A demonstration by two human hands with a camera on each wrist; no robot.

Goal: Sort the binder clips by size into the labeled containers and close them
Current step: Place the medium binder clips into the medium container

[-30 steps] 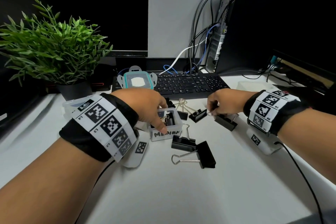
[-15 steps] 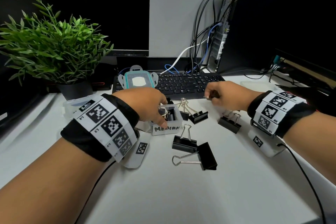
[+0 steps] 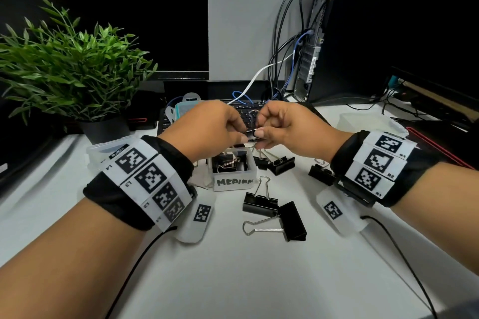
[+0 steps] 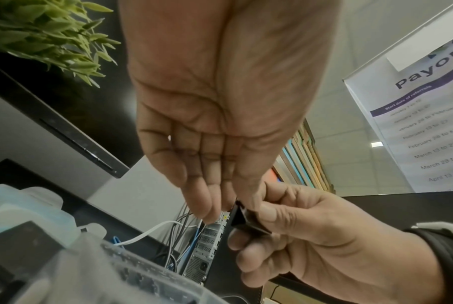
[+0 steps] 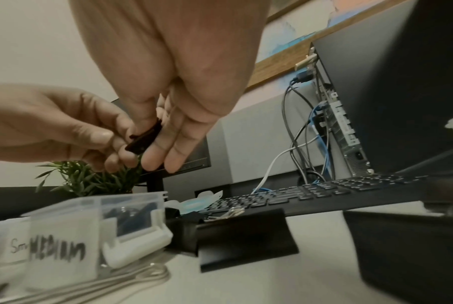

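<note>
Six binder clips lie outside the boxes: one small clip (image 3: pixel 252 134) pinched between the left hand (image 3: pixel 207 132) and right hand (image 3: pixel 290 132) at centre frame, two large clips (image 3: pixel 260 204) in the lower middle, two further clips (image 3: pixel 281 163) just right of the medium box (image 3: pixel 234 181), and one lone clip (image 3: pixel 320 175) at mid right. Those inside the medium box are too tangled to count. There are three boxes in all, with a left box (image 3: pixel 103 150) and a right box (image 3: pixel 363 122), plus one teal lid (image 3: pixel 182 109), one plant (image 3: pixel 72 72), one keyboard (image 3: pixel 242 112) and one computer tower (image 3: pixel 363 33)
</note>
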